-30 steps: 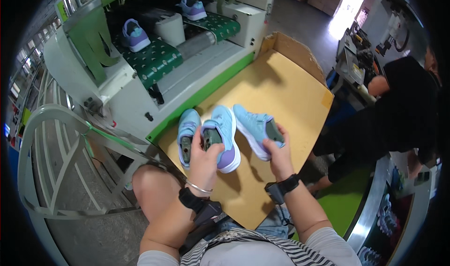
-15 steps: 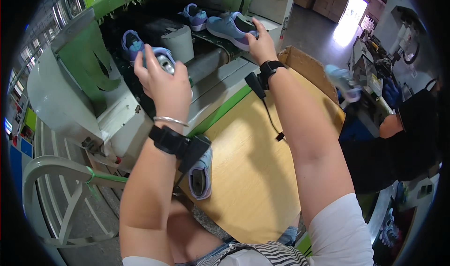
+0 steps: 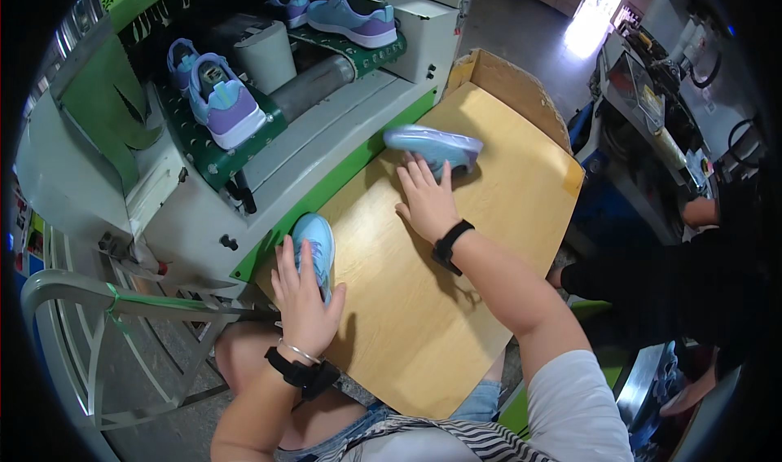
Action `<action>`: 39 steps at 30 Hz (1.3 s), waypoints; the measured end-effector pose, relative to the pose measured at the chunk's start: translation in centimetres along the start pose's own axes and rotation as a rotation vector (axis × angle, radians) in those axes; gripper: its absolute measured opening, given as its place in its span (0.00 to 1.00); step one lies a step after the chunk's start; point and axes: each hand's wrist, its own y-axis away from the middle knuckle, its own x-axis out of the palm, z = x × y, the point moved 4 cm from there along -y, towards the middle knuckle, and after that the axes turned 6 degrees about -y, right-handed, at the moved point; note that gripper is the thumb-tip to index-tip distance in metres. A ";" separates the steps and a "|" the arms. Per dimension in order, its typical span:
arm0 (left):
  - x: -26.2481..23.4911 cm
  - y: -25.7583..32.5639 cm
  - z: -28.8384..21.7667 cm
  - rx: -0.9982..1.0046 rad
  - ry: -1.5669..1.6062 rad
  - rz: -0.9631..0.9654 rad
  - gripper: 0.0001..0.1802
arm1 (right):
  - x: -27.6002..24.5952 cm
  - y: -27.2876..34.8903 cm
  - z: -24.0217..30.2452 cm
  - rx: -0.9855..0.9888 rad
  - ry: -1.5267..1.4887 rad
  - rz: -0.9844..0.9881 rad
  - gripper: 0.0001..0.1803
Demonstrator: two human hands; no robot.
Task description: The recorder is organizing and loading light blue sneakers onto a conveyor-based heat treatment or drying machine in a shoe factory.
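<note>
A light blue and lilac sneaker [image 3: 314, 235] lies along the tabletop's left edge. My left hand [image 3: 306, 297] is over its near end, fingers stretched and apart. Farther up the wooden tabletop [image 3: 423, 299], a second sneaker [image 3: 436, 146] lies tipped on its side with its pale sole facing away. My right hand [image 3: 429, 197] reaches it with spread fingers, the tips at its near side; firm contact cannot be made out. In the machine, one sneaker [image 3: 228, 112] rests on the left green belt and another [image 3: 354, 15] on the right one.
Two more sneakers [image 3: 181, 61] [image 3: 289, 4] stand deeper inside the machine [image 3: 204, 217]. A cardboard flap [image 3: 513, 91] rises at the table's far end. A metal rail [image 3: 61, 287] curves at the left. At the right, a co-worker's dark sleeve [image 3: 652, 275] shows beside a bench.
Both my hands have come back from the machine to the tabletop, leaving two sneakers on the belts. A sneaker blurred in the air near the co-worker is gone; another now lies on the table.
</note>
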 end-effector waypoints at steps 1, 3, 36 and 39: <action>0.1 0.1 0.0 0.012 0.028 -0.056 0.46 | 0.4 0.6 -1.1 0.029 -0.111 -0.021 0.36; 0.4 0.2 0.6 -0.044 0.216 -0.087 0.43 | -0.1 0.6 -2.7 0.050 -0.313 -0.089 0.34; 1.3 1.4 2.0 -0.032 0.294 -0.379 0.29 | -8.6 2.1 -8.9 0.505 -0.474 0.064 0.32; 1.9 0.7 1.2 -0.010 0.323 -0.369 0.28 | -2.7 8.1 -16.8 0.573 -0.322 0.217 0.35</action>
